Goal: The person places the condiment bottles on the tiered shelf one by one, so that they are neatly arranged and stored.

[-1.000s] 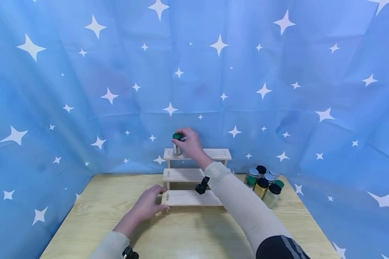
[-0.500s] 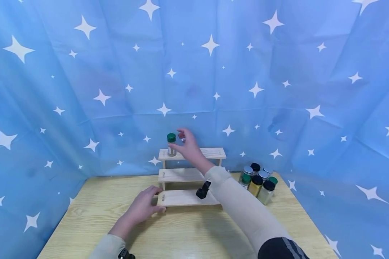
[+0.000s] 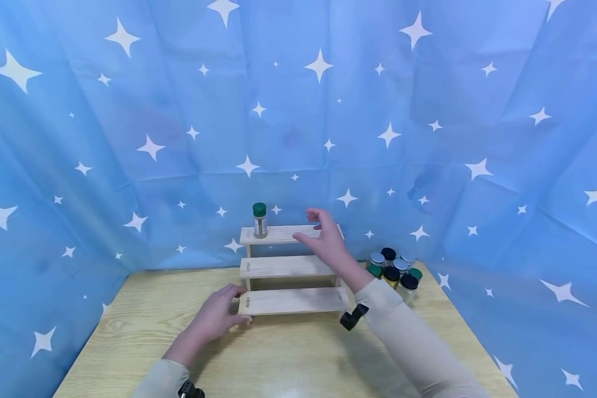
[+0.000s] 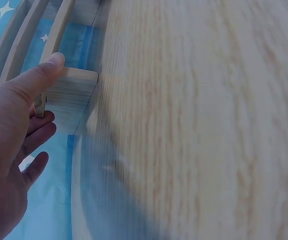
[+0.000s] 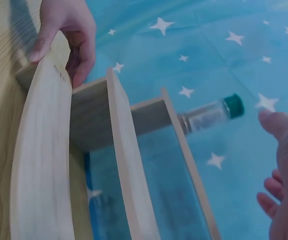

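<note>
Your left hand [image 3: 214, 315] grips the near left corner of a three-step wooden rack [image 3: 293, 301], at its lowest shelf. The left wrist view shows your thumb [image 4: 39, 76] on the front edge of the board and your fingers bent round behind its end.

Your right hand [image 3: 326, 241] is empty, thumb and fingers spread well apart, at the right part of the top shelf; whether it touches the wood, you cannot tell from these views.

A jar [image 3: 260, 221] with a green lid stands upright on that top shelf, to the left of your right hand and apart from it, and beyond and above your left hand. In the right wrist view it appears lying sideways because that camera is turned.

To the right of your right hand, just past your wrist, a close cluster of jars [image 3: 391, 275] stands on the table [image 3: 258, 359], with silver, black and green lids; your forearm partly hides them. Pale sleeves [image 3: 418, 342] cover both your arms. Behind everything, beyond your hands, hangs a blue curtain [image 3: 278, 127] patterned with white stars.
</note>
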`<state>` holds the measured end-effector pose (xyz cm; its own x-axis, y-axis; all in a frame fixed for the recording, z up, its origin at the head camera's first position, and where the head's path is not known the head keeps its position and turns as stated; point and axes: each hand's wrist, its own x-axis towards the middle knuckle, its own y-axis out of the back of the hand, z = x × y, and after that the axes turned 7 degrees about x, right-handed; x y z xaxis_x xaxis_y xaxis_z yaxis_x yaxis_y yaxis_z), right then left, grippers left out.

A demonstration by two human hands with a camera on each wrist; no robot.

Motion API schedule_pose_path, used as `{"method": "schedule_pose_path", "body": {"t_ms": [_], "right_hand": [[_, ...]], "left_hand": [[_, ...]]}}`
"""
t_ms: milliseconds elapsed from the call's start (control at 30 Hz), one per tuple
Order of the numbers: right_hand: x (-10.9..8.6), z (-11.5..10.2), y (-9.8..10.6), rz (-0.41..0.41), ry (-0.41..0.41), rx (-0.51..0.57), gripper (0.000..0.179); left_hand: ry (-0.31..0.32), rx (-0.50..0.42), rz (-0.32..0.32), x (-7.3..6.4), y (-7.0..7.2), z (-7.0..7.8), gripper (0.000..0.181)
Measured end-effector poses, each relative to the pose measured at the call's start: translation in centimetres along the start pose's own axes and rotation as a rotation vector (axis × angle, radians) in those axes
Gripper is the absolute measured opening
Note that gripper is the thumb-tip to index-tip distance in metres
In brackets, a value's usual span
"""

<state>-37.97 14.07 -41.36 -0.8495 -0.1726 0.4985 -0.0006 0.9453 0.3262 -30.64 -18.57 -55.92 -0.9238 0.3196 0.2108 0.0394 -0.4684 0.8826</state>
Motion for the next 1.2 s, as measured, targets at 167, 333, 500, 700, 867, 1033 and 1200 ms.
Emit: {"method": "schedule_pose_path", "body": {"t_ms": [167, 333, 500, 700, 867, 1033, 1200], "right_hand": [[-1.7, 0.6, 3.2, 0.002, 0.016, -0.035, 0.063], [-4.1, 1.1, 6.3, 0.035, -0.004, -0.099, 0.059], [-6.5, 2.0, 9.1, 0.069, -0.046, -0.169, 0.059], [-8.9, 3.6, 12.3, 0.086, -0.077, -0.263, 0.057], [-11.0, 4.6, 14.1, 0.123, -0.118, -0.310, 0.054], [-13.1, 5.9, 15.6, 0.176, -0.116, -0.357, 0.049], [-14.6, 7.3, 17.1, 0.220, -0.137, -0.397, 0.048]], "left_hand": [[0.021, -0.018, -0.003, 0.2, 0.2, 0.0, 0.079], [0.018, -0.012, -0.002, 0.3, 0.3, 0.1, 0.079], [0.014, -0.010, -0.011, 0.5, 0.1, 0.1, 0.079], [0.010, -0.013, -0.010, 0.5, 0.0, 0.1, 0.079], [0.011, -0.015, -0.002, 0.4, -0.1, 0.1, 0.078], [0.017, -0.019, -0.004, 0.3, -0.2, -0.1, 0.079], [0.024, -0.021, -0.002, 0.2, -0.1, 0.0, 0.079]]}}
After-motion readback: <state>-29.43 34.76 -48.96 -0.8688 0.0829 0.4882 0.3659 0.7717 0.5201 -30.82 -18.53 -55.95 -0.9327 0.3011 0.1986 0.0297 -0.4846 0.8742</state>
